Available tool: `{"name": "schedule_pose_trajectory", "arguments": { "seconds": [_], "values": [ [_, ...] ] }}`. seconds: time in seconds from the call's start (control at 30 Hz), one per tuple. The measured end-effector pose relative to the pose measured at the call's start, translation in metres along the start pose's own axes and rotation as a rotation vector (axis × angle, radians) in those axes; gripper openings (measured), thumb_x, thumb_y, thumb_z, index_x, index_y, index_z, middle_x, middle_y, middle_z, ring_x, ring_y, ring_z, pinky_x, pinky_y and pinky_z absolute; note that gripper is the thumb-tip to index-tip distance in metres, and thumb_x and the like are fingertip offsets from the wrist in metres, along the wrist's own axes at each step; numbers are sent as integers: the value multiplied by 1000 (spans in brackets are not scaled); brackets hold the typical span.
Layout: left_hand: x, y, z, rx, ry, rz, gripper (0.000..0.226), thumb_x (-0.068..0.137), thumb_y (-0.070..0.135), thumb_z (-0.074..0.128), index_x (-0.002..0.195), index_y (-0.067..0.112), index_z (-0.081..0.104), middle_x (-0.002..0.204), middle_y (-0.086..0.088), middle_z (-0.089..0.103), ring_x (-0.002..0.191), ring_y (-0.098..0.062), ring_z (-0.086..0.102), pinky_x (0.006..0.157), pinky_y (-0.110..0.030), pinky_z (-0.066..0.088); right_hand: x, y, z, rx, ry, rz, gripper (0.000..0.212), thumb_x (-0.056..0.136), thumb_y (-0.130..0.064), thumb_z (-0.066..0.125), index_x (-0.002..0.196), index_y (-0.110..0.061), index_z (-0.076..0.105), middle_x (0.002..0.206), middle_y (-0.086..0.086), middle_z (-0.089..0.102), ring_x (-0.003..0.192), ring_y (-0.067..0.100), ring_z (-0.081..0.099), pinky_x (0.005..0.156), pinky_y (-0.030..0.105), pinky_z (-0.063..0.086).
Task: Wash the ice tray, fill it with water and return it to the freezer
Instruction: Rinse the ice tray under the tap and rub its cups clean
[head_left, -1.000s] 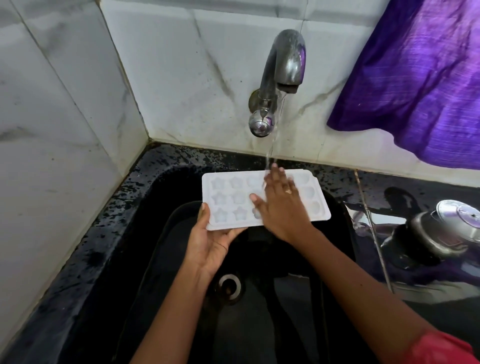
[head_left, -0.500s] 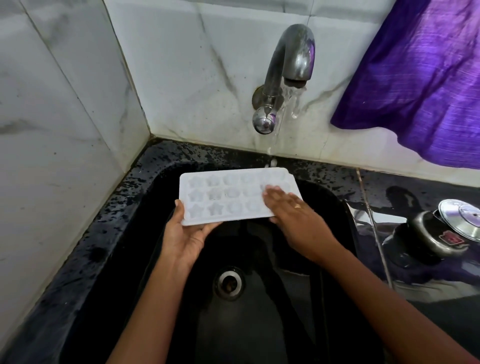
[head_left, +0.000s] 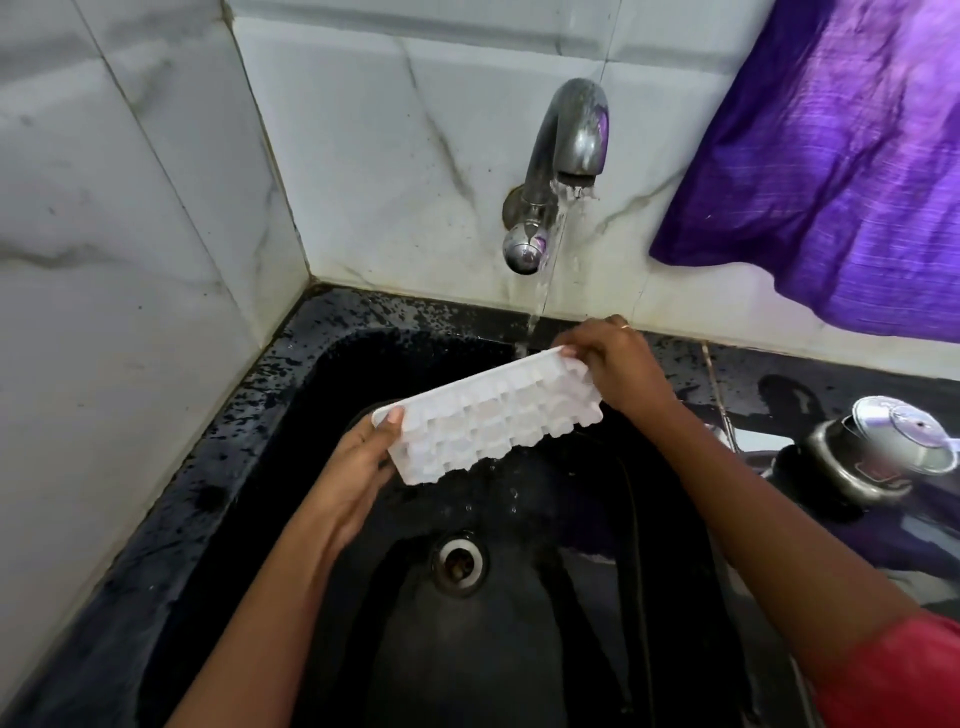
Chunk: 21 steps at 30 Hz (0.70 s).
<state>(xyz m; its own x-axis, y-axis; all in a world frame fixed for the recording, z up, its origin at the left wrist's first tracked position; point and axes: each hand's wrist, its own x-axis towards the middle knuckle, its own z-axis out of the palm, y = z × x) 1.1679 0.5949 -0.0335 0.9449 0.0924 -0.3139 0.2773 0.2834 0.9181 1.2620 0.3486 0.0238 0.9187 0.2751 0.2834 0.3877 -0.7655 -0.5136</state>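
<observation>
**Tray Bottom-Up Under the Tap**

Holding the white plastic ice tray (head_left: 488, 426) over the black stone sink (head_left: 244, 415), bumpy bottom side up and tipped. Running long-ways from 8 o'clock to 2 o'clock. Gripping the 8 o'clock short end with the left hand (head_left: 358, 467), thumb on top, fingers tucked behind. Pinching the 2 o'clock short end with the right hand (head_left: 618, 364), fingers bent round the edge. Catching the thin water stream (head_left: 540, 291) from the grey metal tap (head_left: 571, 140) at the far edge, just beside the right hand. Dripping off the low edge toward the round drain (head_left: 460, 561). Probably rinsing the back. Next, likely rolling it cups-up about that long line, so keep both end grips firm. Filling not yet done.
</observation>
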Motion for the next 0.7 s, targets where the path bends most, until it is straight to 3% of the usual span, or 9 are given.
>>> {"name": "schedule_pose_trajectory", "arguments": {
  "seconds": [0.1, 0.2, 0.27, 0.37, 0.43, 0.53, 0.7],
  "values": [
    [-2, 3, 9, 11, 80, 63, 19, 97, 21, 45, 98, 18, 63, 90, 2, 70, 88, -15, 65, 72, -28, 51, 6, 4, 17, 9, 93, 150, 21, 88, -3, 55, 99, -8, 73, 106, 10, 71, 113, 32, 54, 98, 41, 41],
    [-1, 1, 18, -63, 149, 27, 18, 97, 20, 47, 90, 18, 63, 79, 6, 72, 78, -13, 65, 69, -30, 51, 0, -4, 37, 35, 189, 196, 30, 94, 2, 41, 112, -1, 64, 125, 15, 62, 133, 38, 39, 113, 43, 28],
    [0, -1, 20, -105, 167, -19, 17, 96, 20, 48, 89, 16, 62, 84, 1, 70, 79, -15, 64, 71, -32, 50, -6, -12, 46, -47, 128, 200, 36, 101, -15, 34, 131, -5, 51, 145, 12, 44, 144, 31, 20, 118, 41, 10],
    [5, -7, 28, -150, 146, -42, 15, 95, 18, 49, 88, 14, 62, 81, -1, 70, 76, -15, 65, 65, -29, 54, -18, -32, 63, -288, -77, 166, 59, 100, -45, 15, 148, -11, 23, 159, 9, 8, 147, 24, -8, 111, 39, -18],
    [10, -10, 38, -184, 139, -57, 16, 95, 16, 50, 86, 12, 62, 70, 1, 71, 66, -13, 66, 54, -21, 54, -25, -50, 77, -319, -131, 101, 74, 93, -57, 1, 149, -9, 13, 158, 15, 0, 146, 26, -12, 112, 38, -18],
    [20, -13, 48, -223, 155, -85, 19, 96, 14, 49, 81, 11, 61, 68, -1, 68, 61, -11, 63, 48, -17, 50, -33, -68, 93, -271, -203, -56, 90, 82, -62, -9, 149, -7, 14, 158, 15, 2, 147, 26, -7, 117, 39, -6],
    [28, -18, 41, -309, 126, -92, 15, 95, 12, 49, 93, 7, 64, 84, -6, 70, 69, -11, 68, 59, -21, 55, -40, -56, 87, -316, -391, -410, 68, 93, -49, 11, 150, -12, 10, 159, 4, 3, 147, 15, -4, 119, 33, -6]
  ]
}}
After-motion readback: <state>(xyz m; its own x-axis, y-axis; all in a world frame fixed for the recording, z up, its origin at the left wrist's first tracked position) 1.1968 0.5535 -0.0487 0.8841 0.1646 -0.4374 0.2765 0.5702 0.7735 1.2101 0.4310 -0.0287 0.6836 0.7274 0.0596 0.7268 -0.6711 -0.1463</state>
